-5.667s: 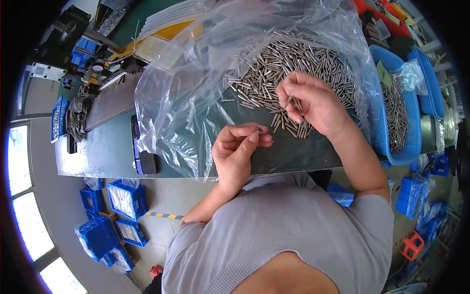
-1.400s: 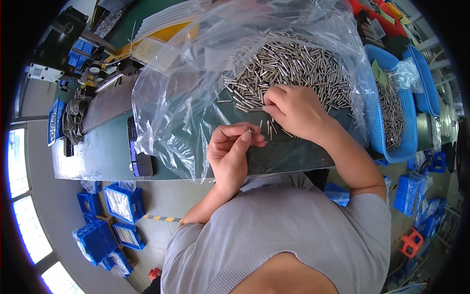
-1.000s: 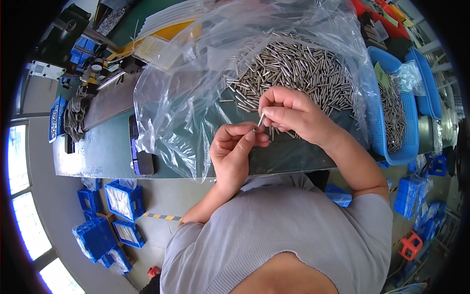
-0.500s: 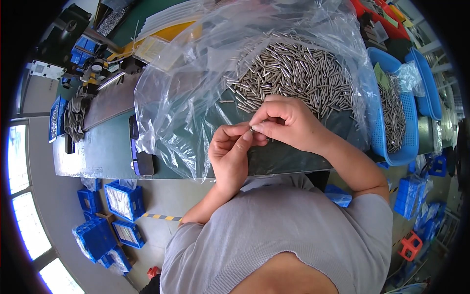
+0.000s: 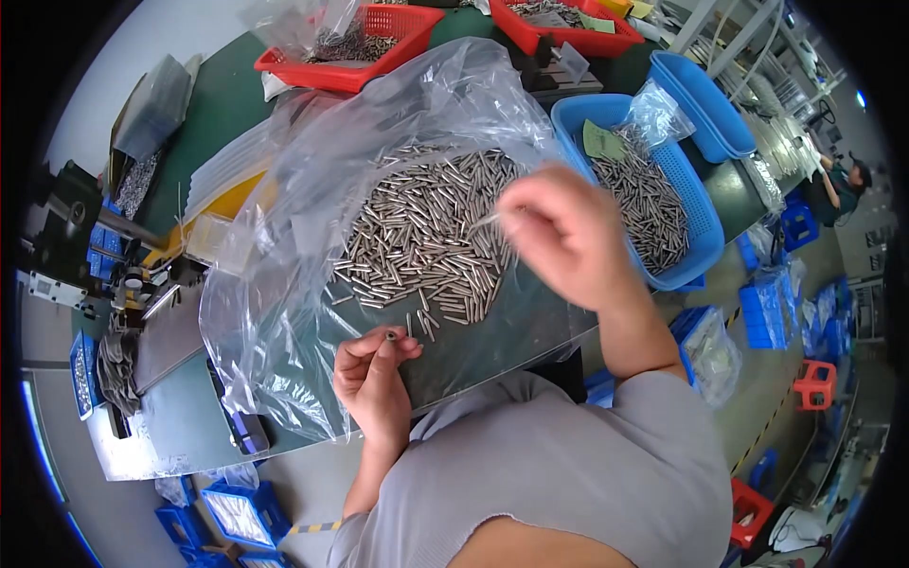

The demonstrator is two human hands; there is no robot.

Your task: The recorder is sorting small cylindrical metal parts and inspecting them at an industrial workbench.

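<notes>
My left hand (image 5: 376, 379) is closed near the table's front edge, pinching a small round metal piece (image 5: 391, 336) between thumb and forefinger. Raised over the right side of the pile, my right hand (image 5: 561, 237) is smeared by motion. A slim, pale metal pin (image 5: 485, 221) sticks out leftward from its fingertips. Below and left of that hand, a large heap of slim metal pins (image 5: 417, 237) lies on clear plastic sheeting (image 5: 275, 331). A few loose pins (image 5: 423, 322) lie just beside my left fingertips.
A blue basket (image 5: 705, 248) of similar pins and a green slip stands right of the heap, with another blue basket (image 5: 724, 142) behind it. Red baskets (image 5: 417, 28) hold small parts at the back. A small machine (image 5: 85, 237) stands left; a person (image 5: 841, 189) is far right.
My hands, together before, have come apart: the right has swung up and right, while the left stays low near the table edge. The whole view has turned toward the right.
</notes>
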